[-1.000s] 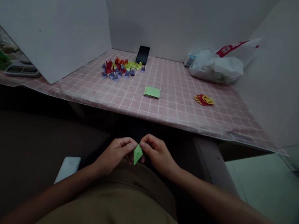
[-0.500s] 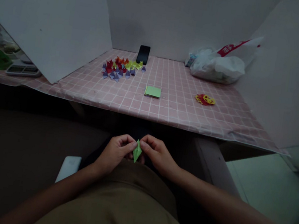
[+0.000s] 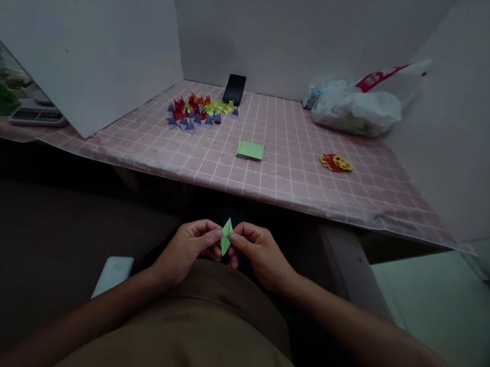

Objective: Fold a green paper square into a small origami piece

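A green folded origami paper (image 3: 226, 238), shaped like a narrow diamond, stands upright between my two hands above my lap. My left hand (image 3: 191, 246) pinches its left edge between thumb and fingers. On the opposite edge, my right hand (image 3: 259, 253) pinches it the same way. The fingers behind the paper are partly hidden. Beyond the hands, a stack of green square paper sheets (image 3: 250, 150) lies on the table. Farther back to the left sits a cluster of small folded paper pieces (image 3: 193, 113) in red, orange, yellow and purple.
The table (image 3: 272, 181) has a pink checked cover. On it are a black phone (image 3: 234, 89), a white plastic bag (image 3: 356, 111), red and yellow loops (image 3: 336, 163) and a scale (image 3: 38, 115). White panels (image 3: 125, 29) surround the work area. A white rectangular device (image 3: 114, 274) lies left of my lap.
The green paper has risen slightly between my fingers, and its surface is turned to show a crosswise fold in the middle. Both hands keep their pinch; the table things stay put.
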The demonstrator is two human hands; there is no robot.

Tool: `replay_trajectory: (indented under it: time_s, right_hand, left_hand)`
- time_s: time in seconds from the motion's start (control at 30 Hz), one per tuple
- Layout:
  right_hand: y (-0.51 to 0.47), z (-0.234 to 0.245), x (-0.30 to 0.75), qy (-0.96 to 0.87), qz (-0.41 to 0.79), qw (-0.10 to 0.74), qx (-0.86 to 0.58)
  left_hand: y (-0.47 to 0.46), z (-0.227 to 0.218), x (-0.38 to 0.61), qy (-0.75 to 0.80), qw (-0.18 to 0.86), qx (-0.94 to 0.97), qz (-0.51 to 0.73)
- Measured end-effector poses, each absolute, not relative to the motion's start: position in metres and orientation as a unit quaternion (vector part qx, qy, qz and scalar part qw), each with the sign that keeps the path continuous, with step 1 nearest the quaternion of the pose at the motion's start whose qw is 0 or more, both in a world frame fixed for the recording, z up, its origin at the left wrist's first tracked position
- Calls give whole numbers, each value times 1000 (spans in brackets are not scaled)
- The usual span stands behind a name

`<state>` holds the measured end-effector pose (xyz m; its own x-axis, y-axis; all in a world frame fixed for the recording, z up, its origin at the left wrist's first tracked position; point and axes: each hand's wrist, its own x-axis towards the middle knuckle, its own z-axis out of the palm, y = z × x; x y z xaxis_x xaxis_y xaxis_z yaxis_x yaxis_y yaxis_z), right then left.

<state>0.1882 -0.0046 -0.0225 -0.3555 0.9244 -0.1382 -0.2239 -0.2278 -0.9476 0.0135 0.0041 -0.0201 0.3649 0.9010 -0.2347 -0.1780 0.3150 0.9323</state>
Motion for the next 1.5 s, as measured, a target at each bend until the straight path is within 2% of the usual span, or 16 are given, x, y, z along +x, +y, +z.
replay_trajectory:
  time_s: [0.43, 0.7, 1.0, 1.37, 1.5]
  right_hand:
    - [-5, -22, 188, -461, 676, 421, -392]
    - [-5, -19, 186, -470, 671, 412, -398]
    - [-5, -19, 187, -466, 677, 408, -397]
    - [-6, -20, 185, -463, 667, 402, -422]
    - [-5, -21, 185, -463, 669, 401, -421]
  left_hand:
    - [2, -21, 14, 413, 712, 421, 381]
    - [2, -17, 13, 446, 662, 471, 375]
    - [2, -20, 13, 435, 679, 462, 368]
    - [2, -16, 14, 473, 628, 500, 363]
    - [1, -18, 15, 463, 650, 474, 372]
